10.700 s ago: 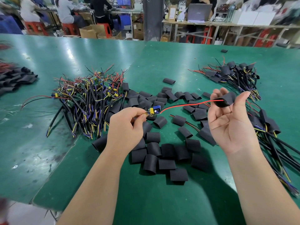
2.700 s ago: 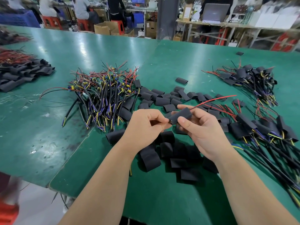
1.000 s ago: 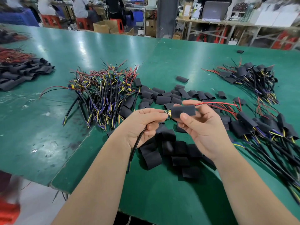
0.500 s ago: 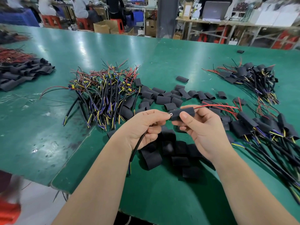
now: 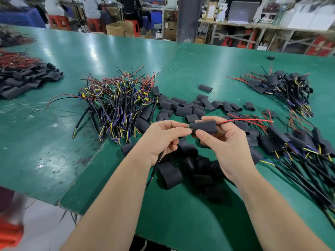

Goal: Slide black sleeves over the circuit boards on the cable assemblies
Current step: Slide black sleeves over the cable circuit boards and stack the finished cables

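Note:
My right hand [image 5: 223, 142] pinches a black sleeve [image 5: 205, 126] that sits over a circuit board; only a small tip of the board shows at the sleeve's left end. Red wires [image 5: 248, 120] run out of the sleeve's right end. My left hand [image 5: 164, 140] pinches the cable assembly just left of the sleeve, and its black cable [image 5: 155, 166] hangs down past my wrist. Loose black sleeves [image 5: 183, 109] lie on the green table [image 5: 181, 211] beyond and beneath my hands.
A heap of unsleeved cable assemblies [image 5: 119, 104] lies at centre left. Sleeved assemblies [image 5: 297, 147] spread at right, with another bundle [image 5: 282, 86] at back right. More sleeves and red wires [image 5: 27, 78] lie at far left. The table's near edge runs below my forearms. People sit at the back.
The sleeve has slid further left over the board, so less of the board shows. Both hands stay close together above the sleeve pile.

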A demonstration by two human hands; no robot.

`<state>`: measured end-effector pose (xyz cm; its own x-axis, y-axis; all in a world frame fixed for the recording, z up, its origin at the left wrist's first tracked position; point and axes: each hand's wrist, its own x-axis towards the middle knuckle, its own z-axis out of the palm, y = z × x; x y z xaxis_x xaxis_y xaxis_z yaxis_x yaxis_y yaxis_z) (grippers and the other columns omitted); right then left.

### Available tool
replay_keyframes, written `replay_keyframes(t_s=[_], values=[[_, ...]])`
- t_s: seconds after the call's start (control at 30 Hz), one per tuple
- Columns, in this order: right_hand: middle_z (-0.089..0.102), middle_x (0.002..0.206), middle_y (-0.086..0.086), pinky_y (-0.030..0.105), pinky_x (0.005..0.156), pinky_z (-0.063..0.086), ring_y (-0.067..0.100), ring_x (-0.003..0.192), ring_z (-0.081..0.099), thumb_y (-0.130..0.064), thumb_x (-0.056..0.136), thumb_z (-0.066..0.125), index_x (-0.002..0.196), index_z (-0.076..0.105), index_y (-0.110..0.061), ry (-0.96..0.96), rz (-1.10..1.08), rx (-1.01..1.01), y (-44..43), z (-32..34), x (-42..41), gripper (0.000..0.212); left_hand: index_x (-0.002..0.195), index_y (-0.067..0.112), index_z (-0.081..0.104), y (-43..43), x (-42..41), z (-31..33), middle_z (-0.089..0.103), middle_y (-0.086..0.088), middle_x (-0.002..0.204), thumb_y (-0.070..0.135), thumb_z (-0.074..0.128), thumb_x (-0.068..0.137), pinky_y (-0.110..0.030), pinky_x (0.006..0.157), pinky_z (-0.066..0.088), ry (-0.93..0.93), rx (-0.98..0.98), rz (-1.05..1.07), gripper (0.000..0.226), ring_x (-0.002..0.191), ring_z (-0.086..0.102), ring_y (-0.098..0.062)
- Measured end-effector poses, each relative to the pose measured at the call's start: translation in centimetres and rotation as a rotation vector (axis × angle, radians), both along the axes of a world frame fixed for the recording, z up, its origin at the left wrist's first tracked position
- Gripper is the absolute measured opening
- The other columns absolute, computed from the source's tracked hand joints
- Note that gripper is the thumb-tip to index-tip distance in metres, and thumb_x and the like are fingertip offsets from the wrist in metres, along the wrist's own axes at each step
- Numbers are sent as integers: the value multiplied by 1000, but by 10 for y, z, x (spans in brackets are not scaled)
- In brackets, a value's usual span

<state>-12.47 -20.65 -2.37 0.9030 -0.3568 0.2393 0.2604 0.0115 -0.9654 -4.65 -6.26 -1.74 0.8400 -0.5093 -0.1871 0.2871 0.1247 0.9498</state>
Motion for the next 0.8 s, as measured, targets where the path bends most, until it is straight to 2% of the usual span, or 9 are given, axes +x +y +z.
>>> replay_keyframes(t_s=[0.1,0.2,0.3,0.43,0.6,0.8], values=[[75,98,-1,24,76,54,13,88,69,6,78,69,104,66,-20,-4,58,48,1,1,0,37,63,15,74,0,2,-2,54,6,53,-2,67,82,-13,31,22,30,-79,1,26,35,28,-2],[74,99,2,25,71,53,25,92,68,-10,73,69,111,65,-24,5,110,144,-2,2,-1,40,63,17,76,0,3,-2,52,7,52,1,67,82,-13,30,20,-3,-96,1,26,35,25,-1],[70,103,9,25,70,52,33,99,66,-14,73,67,114,64,-23,4,149,193,-4,3,-2,42,62,16,75,0,4,-2,53,5,54,3,69,80,-13,31,20,-7,-104,-16,23,35,26,-1],[73,102,8,22,67,53,24,92,71,-11,80,59,116,61,-14,-4,247,381,-4,5,-3,36,61,16,73,1,-1,6,41,7,52,14,69,67,-11,31,20,24,-211,-132,8,35,26,0],[73,106,5,20,67,54,19,94,71,-18,86,56,103,73,-25,-10,315,466,-3,6,-3,25,61,17,72,3,-3,10,45,10,48,6,59,82,-10,31,20,13,-262,-171,27,34,27,1],[74,103,2,18,66,53,15,91,72,-21,86,54,98,74,-27,-6,348,497,-1,5,-3,24,56,19,66,4,-2,9,33,11,50,8,57,87,-11,32,18,-6,-227,-193,34,35,23,1]])
